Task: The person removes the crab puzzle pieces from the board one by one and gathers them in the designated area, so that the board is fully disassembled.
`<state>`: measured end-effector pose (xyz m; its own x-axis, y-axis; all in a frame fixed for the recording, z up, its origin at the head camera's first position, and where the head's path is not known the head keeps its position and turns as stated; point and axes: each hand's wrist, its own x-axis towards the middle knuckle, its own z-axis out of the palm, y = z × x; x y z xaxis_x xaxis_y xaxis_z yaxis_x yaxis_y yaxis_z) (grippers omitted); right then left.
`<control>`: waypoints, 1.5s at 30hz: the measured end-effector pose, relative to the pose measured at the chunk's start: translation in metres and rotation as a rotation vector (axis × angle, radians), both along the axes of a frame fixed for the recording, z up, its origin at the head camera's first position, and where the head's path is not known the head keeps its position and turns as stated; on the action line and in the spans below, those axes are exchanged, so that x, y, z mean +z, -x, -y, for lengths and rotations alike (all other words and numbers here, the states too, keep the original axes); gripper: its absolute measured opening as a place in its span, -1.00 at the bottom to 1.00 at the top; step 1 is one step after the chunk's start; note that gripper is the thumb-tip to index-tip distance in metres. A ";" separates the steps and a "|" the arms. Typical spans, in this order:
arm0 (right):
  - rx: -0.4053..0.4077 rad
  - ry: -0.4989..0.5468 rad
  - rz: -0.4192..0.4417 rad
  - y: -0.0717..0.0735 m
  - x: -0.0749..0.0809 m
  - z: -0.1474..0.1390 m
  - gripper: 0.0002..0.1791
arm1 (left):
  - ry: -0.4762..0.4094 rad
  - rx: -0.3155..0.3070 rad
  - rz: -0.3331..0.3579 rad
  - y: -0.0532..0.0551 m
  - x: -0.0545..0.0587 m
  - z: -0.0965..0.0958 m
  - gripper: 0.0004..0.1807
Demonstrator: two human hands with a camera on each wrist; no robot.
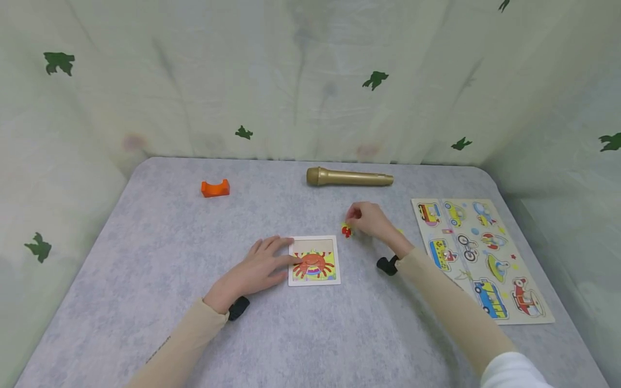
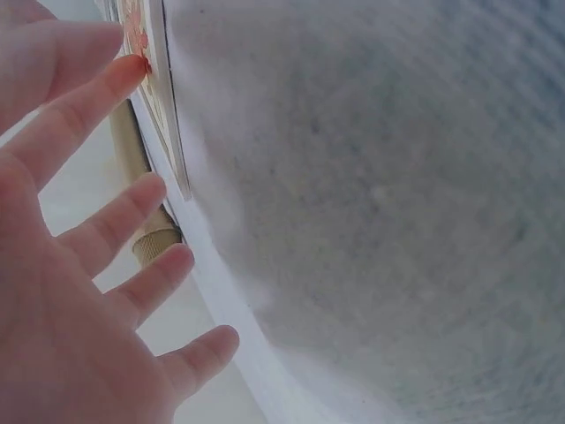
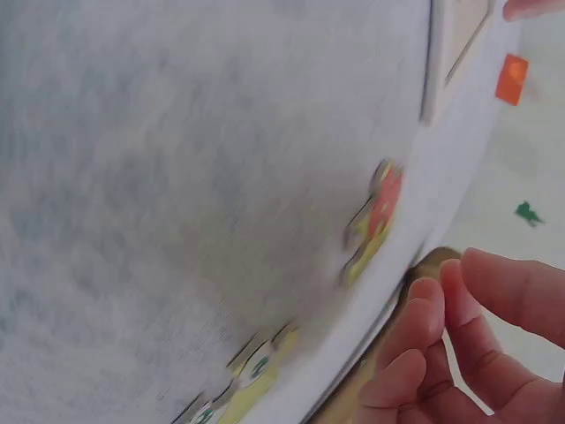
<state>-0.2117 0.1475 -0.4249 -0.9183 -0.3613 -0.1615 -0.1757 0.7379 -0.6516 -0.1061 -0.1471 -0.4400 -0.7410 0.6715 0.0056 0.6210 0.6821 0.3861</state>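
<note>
A white-framed crab puzzle lies flat in the middle of the table, its upper part showing bare board. My left hand reaches over its left side with spread fingers, and a fingertip touches the crab picture. To the right of the frame, a small red and yellow puzzle piece lies on the table. My right hand hovers beside that piece, fingers loosely bent. In the right wrist view nothing shows between thumb and fingers, and the piece lies apart from them. Yellow pieces with eyes lie nearby.
A gold microphone lies along the back of the table. An orange curved block stands at the back left. At the right, under the right forearm's outer side, lies a vehicle puzzle board. A curtain rises behind the table.
</note>
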 end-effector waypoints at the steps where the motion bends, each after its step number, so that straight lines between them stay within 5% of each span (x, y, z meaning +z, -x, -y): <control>1: 0.009 0.011 -0.002 -0.002 0.001 0.002 -0.96 | -0.009 -0.006 -0.008 0.000 0.000 0.000 -0.62; 15: 0.320 0.087 0.090 -0.043 -0.006 0.020 -0.80 | 0.017 -0.136 0.071 -0.009 0.002 -0.030 -0.53; 26: 0.337 0.043 0.055 -0.057 -0.011 0.029 -0.68 | 0.086 -0.105 0.016 -0.015 0.000 -0.039 -0.51; 36: 0.317 0.029 0.054 -0.058 -0.012 0.034 -0.64 | 0.082 -0.091 0.042 -0.015 0.002 -0.039 -0.51; 45: 0.323 0.119 0.044 -0.057 -0.017 0.032 -0.65 | 0.115 -0.085 0.053 -0.016 0.005 -0.041 -0.50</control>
